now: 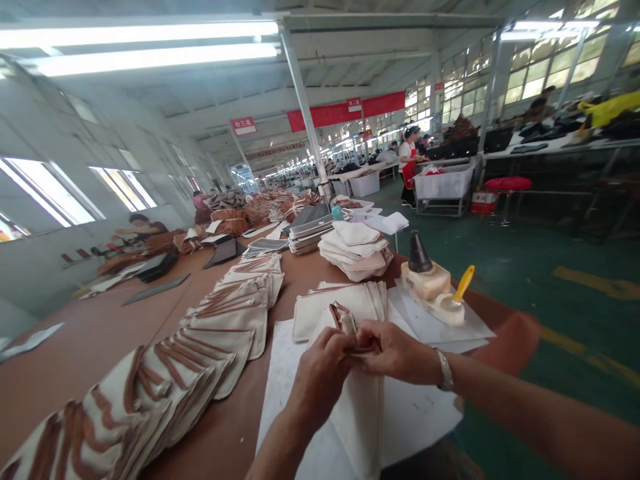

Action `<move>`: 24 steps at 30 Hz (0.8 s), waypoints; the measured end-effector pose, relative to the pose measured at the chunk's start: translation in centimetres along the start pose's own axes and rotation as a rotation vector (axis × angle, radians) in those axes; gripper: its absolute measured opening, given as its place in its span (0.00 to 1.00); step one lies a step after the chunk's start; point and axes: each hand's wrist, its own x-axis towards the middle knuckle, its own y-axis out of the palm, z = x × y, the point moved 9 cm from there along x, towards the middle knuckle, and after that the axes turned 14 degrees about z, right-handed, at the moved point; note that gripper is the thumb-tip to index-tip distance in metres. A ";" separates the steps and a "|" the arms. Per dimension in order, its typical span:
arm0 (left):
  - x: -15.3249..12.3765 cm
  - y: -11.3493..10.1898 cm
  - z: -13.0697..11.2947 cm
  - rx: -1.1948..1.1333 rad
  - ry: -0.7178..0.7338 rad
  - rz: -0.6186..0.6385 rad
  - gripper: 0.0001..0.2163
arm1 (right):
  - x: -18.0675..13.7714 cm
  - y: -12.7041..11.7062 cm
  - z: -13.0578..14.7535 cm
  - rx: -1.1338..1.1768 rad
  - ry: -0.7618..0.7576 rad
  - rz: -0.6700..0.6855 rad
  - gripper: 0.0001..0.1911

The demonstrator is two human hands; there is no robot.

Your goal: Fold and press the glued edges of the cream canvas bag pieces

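Paired fluorescent tubes (150, 56) at ten o'clock, burnt white. More glare from windows (55, 190) at nine o'clock, panes (535, 70) at two. Floor (530, 300) between three and four o'clock, dimmer. Far hall towards eleven, hazy, soft. Wide-angle stretch at edges. Left hand (320, 373), right hand (400, 353) fairly clear.

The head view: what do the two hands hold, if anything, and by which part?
The left hand and the right hand pinch a cream piece toward its far end, near the brown trim; the exact spot is hidden.
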 end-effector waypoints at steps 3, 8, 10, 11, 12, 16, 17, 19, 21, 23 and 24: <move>-1.2 2.4 -1.0 0.087 -0.006 0.079 0.03 | -1.4 1.1 -2.8 0.047 0.116 -0.038 0.14; -3.3 3.5 -2.8 0.101 0.040 0.036 0.04 | -2.6 -1.2 -8.6 -0.086 0.367 -0.260 0.11; -4.6 0.8 -3.0 0.068 0.022 -0.047 0.05 | -3.4 -3.1 -10.1 -0.155 0.435 -0.310 0.10; -5.4 -1.0 -3.0 0.037 0.005 -0.094 0.05 | -3.9 -4.0 -10.5 -0.184 0.456 -0.319 0.10; -6.4 -3.2 -3.0 -0.046 -0.001 -0.168 0.05 | -4.3 -4.8 -10.6 -0.208 0.465 -0.319 0.10; -9.1 -6.8 -3.1 -0.402 -0.095 -0.040 0.03 | -4.8 -5.5 -7.8 -0.261 0.374 -0.266 0.14; -9.6 -6.5 -3.3 -0.498 -0.139 0.040 0.02 | -4.7 -5.0 -6.2 -0.268 0.327 -0.246 0.16; -10.5 -5.1 -3.7 -0.697 -0.230 0.164 0.02 | -4.0 -2.9 -1.9 -0.218 0.173 -0.136 0.20; -11.4 -3.7 -4.2 -0.870 -0.297 0.227 0.04 | -3.6 1.1 3.7 -0.041 -0.101 0.132 0.22; -12.2 -2.7 -4.7 -0.979 -0.319 0.261 0.04 | -4.4 4.7 8.7 0.124 -0.322 0.376 0.23; -12.6 -2.4 -4.9 -1.007 -0.315 0.269 0.03 | -4.8 5.5 10.3 0.168 -0.363 0.407 0.21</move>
